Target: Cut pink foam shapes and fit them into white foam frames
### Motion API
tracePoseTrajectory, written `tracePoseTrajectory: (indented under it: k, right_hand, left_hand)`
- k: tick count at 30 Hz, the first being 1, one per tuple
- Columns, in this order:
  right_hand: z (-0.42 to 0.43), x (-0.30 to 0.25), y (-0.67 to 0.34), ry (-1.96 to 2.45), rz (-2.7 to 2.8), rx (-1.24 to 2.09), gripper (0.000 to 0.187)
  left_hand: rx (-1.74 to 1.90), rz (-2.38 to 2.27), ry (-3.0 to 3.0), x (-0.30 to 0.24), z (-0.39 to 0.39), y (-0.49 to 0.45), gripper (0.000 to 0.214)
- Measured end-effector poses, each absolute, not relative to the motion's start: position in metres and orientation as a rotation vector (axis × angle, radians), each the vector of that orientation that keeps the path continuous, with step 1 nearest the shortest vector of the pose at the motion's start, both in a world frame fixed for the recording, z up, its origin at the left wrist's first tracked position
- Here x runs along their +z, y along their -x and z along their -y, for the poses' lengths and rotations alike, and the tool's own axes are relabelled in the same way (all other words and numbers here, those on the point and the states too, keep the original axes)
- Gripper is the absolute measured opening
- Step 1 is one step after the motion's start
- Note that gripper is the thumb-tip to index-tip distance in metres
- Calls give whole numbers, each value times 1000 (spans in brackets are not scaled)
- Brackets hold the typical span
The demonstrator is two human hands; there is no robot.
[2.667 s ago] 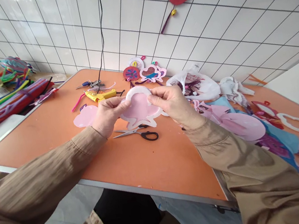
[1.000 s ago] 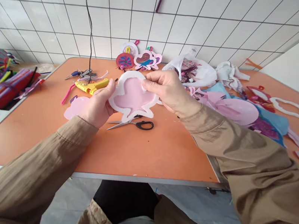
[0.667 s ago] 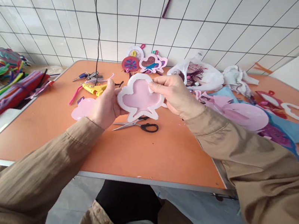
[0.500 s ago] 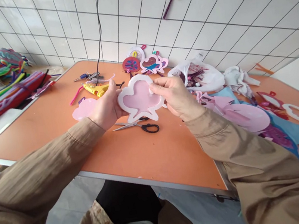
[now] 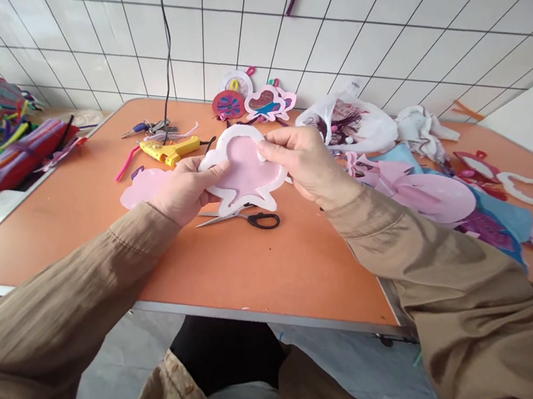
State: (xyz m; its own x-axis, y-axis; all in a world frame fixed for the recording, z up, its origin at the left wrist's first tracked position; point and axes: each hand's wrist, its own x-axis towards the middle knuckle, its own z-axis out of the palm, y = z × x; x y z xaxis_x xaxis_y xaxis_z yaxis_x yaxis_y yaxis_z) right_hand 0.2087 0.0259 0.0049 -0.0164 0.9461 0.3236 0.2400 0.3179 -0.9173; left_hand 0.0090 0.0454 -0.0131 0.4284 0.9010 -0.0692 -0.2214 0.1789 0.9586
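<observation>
Between both hands, above the table, is a pink felt cutout (image 5: 247,165) with a raised white border and a shape of rounded lobes. My left hand (image 5: 187,188) grips its left edge, thumb laid over the white rim. On the upper right rim, my right hand (image 5: 305,163) pinches with thumb and forefinger. A pair of scissors (image 5: 264,221) with black handles lies just below the cutout, its blades partly covered. Left of it, another pink shape (image 5: 143,188) rests on the table, partly behind my left hand. A yellow glue gun (image 5: 171,150) lies behind that hand.
Pink and blue felt scraps (image 5: 441,197) spread over the right side of the orange table (image 5: 237,268). A white plastic bag (image 5: 376,128) sits by the tiled wall, near finished ornaments (image 5: 264,102). Bundled pipe cleaners (image 5: 13,169) lie at far left. A black cord (image 5: 167,53) hangs down.
My left thumb has come down from pointing upward onto the front of the white rim. The right hand keeps its pinch. The whole view has shifted slightly.
</observation>
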Motion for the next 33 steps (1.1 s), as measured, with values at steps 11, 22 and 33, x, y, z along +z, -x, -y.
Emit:
tracePoseTrajectory:
  k: [11, 22, 33]
  right_hand:
    - [-30, 3, -209, 1052, 1405, 970, 46]
    - [-34, -6, -218, 984, 1296, 1212, 42]
    - [-33, -4, -215, 999, 1288, 1015, 43]
  left_hand:
    - [957, -812, -1099, -8, -45, -10, 16]
    - [1018, -759, -1072, -5, -50, -8, 9]
    - [985, -787, -1083, -5, -50, -5, 11]
